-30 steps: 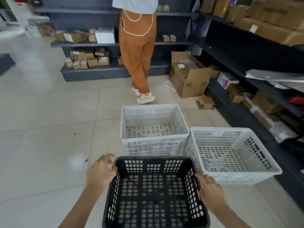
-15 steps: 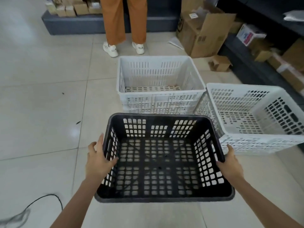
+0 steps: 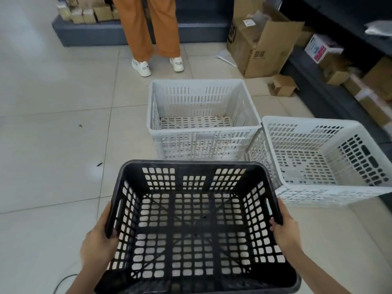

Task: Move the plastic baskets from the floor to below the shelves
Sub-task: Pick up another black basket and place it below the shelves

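In the head view, the left hand (image 3: 98,242) and right hand (image 3: 285,231) each close their grip over a side rim of the black basket (image 3: 191,225), held over the floor (image 3: 53,145). Two white baskets sit ahead, one straight in front (image 3: 201,117), one to the right (image 3: 322,160) by the shelves (image 3: 331,96). Swinging right could knock the black basket's corner into that near white one; a standing person (image 3: 148,26) crowds the path ahead.

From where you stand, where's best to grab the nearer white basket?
Take the white basket by its rim on its two opposite sides, from above. It's empty and tipped, its left wall against the other white basket, so lift it clear first.
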The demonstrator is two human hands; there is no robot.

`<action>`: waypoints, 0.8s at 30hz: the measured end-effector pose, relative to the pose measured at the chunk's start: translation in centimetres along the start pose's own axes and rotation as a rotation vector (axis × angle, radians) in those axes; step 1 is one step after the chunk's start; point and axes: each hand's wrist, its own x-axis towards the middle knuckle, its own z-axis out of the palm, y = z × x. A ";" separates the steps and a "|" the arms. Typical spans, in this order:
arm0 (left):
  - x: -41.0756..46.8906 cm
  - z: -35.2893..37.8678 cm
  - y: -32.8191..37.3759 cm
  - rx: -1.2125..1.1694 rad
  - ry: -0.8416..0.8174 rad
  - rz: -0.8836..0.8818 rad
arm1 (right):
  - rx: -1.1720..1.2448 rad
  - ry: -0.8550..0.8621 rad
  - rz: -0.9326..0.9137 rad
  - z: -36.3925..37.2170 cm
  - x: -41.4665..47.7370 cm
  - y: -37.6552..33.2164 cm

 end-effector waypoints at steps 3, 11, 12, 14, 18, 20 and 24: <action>-1.5 -5.4 1.7 0.023 0.003 0.008 | -0.012 -0.014 -0.029 -2.7 -3.2 -2.5; -5.0 -21.1 12.7 0.003 0.014 0.111 | 0.022 0.038 -0.108 -15.8 -10.5 -14.5; -5.5 -23.0 14.2 -0.005 0.023 0.124 | 0.027 0.057 -0.122 -17.8 -11.3 -16.4; -6.5 -26.4 17.4 -0.028 0.041 0.164 | 0.023 0.127 -0.150 -22.1 -13.0 -19.8; -9.5 -32.8 23.4 -0.076 0.048 0.289 | 0.084 0.193 -0.141 -30.3 -17.3 -24.1; -11.7 -35.8 26.4 -0.089 0.030 0.340 | 0.106 0.228 -0.136 -34.4 -19.9 -25.2; -16.8 -39.4 31.6 -0.098 0.001 0.436 | 0.130 0.320 -0.098 -41.8 -25.3 -25.3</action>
